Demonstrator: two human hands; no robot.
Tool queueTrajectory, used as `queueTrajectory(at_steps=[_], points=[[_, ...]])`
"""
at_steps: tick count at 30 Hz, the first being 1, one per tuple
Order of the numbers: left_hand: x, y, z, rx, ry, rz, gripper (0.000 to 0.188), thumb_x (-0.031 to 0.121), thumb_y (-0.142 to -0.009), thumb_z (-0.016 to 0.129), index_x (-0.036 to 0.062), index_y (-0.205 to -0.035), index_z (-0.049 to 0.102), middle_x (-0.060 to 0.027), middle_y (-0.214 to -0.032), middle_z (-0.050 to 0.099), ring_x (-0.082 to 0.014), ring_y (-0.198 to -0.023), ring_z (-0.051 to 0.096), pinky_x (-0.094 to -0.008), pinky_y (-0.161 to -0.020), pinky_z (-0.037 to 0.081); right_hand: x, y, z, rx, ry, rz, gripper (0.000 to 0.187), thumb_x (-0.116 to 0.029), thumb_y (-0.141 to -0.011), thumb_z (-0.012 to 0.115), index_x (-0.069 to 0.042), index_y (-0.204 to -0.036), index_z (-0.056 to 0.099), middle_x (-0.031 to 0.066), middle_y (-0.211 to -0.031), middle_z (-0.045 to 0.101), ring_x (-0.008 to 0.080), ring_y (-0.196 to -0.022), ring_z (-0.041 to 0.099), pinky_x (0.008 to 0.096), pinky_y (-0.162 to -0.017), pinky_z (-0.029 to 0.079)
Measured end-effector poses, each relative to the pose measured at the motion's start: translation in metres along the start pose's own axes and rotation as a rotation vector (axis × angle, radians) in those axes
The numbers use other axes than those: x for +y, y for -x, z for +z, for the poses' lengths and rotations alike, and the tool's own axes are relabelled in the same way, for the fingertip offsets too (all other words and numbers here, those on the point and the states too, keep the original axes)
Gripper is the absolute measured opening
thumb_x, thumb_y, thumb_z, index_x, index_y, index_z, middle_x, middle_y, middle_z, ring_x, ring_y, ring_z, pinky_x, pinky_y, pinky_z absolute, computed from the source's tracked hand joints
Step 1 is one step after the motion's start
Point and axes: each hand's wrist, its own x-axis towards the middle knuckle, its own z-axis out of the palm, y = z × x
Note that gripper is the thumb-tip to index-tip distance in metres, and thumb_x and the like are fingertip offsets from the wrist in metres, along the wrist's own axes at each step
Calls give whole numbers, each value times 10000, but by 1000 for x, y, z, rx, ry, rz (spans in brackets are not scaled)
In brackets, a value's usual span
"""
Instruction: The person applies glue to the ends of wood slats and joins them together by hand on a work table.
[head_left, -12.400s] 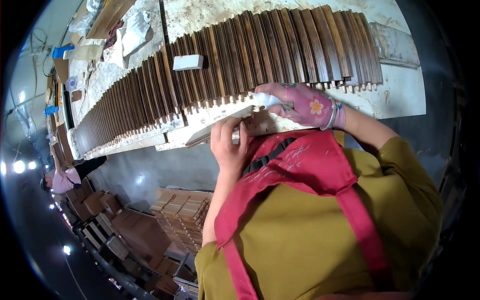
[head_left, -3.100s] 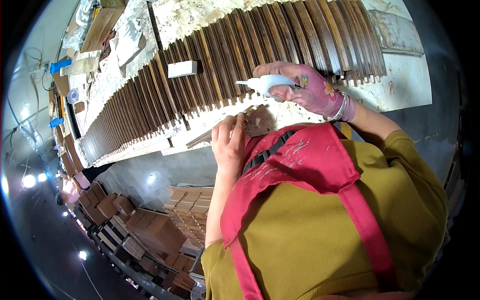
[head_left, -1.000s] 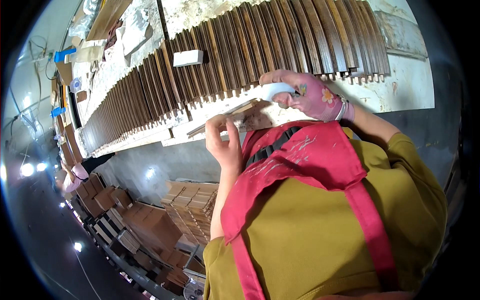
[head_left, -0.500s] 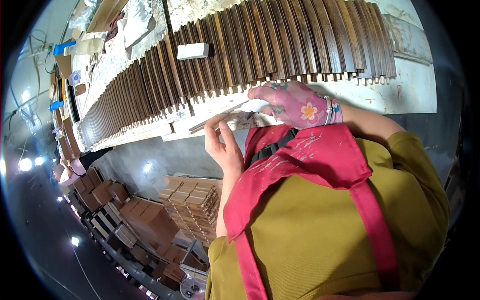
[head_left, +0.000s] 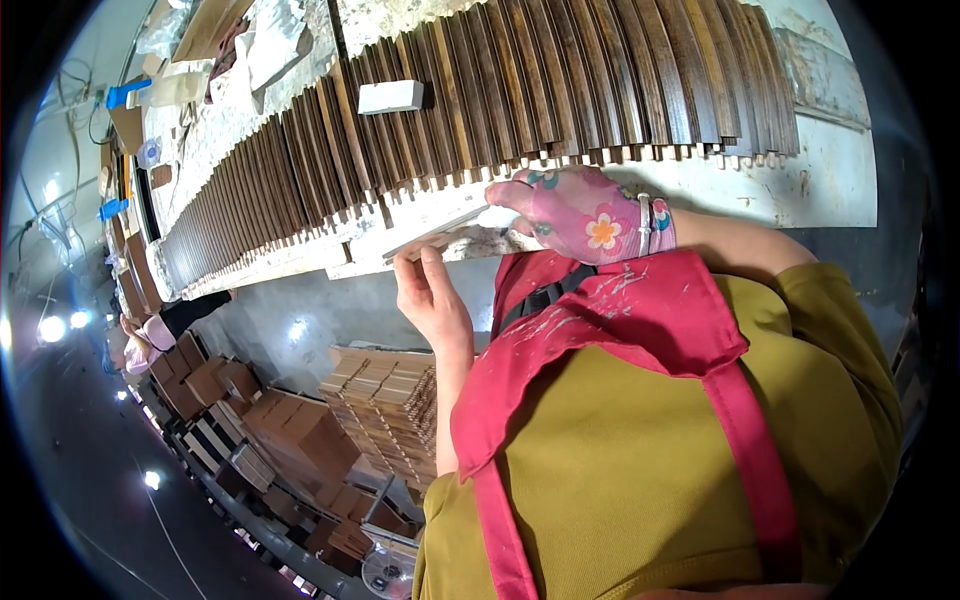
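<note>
A thin, pale strip (head_left: 437, 232) lies slantwise between my two hands, near the table's front edge. My bare left hand (head_left: 434, 300) pinches the end of this strip between thumb and fingertips. My right hand (head_left: 585, 215), in a pink flowered glove, is curled at the strip's other end; whatever it grips is hidden under the fingers. Just beyond my hands runs a long row of dark brown wooden slats (head_left: 500, 90), side by side with pale pegs sticking out of their near ends. A small white block (head_left: 391, 97) rests on top of the slats.
The white, stained table (head_left: 840, 190) carries the slats. Plastic bags (head_left: 275, 45) and a bottle with a blue top (head_left: 128, 95) are at the far left. Behind on the floor stand stacked wooden pieces (head_left: 385, 400) and cardboard boxes (head_left: 295, 430). Another person (head_left: 150, 335) is at the left.
Both hands have shifted slightly left. The white thing that showed by my right fingers is now mostly covered by them. My left hand keeps its pinch on the strip.
</note>
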Motion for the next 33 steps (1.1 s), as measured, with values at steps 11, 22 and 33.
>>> queueTrajectory(at_steps=[11,22,33], points=[[-12,-4,-9,-31,101,-68,133,167,-1000,507,44,-992,557,-18,-972,614,-86,-844,532,-241,-728,427,-14,-14,6,-91,-60,363,604,-527,-972,394,-68,-594,501,17,-479,425,154,-448,447,327,-463,381],[-14,-5,-10,-33,85,-56,143,175,-1001,500,46,-983,559,-28,-971,631,-114,-884,590,-253,-721,424,-12,-11,8,-132,308,-53,384,-290,-1047,277,10,-1046,518,164,-617,525,295,-530,566,430,-536,455],[-14,-5,-9,-32,86,-45,147,170,-1000,501,36,-988,558,-32,-948,625,-118,-867,608,-241,-692,415,-3,-13,15,-8,266,-53,673,-502,-1012,242,-6,-646,513,90,-489,378,229,-462,452,408,-518,392]])
